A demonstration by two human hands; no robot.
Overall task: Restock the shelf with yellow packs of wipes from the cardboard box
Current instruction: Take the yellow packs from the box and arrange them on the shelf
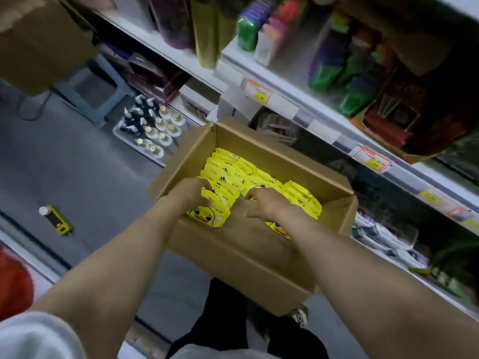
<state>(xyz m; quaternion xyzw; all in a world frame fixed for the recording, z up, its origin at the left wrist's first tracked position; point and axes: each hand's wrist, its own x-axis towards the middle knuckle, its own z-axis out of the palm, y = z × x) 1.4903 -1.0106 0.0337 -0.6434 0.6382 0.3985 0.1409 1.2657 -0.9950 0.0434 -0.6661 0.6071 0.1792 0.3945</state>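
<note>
both forearms reach to 12 o'clock into the cardboard box (233, 257). left hand (190, 194) fingers curl round a stack of yellow packs (228, 169); right hand (269, 203) fingers curl onto the adjacent row, grip not confirmed. probable step: pick-up. next: lift stack clear, carry to shelf (285, 99) at 2 o'clock.

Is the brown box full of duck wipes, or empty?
Partly full. Yellow duck-printed wipe packs fill the far side of the brown cardboard box; bare cardboard floor shows on the near side.
</note>
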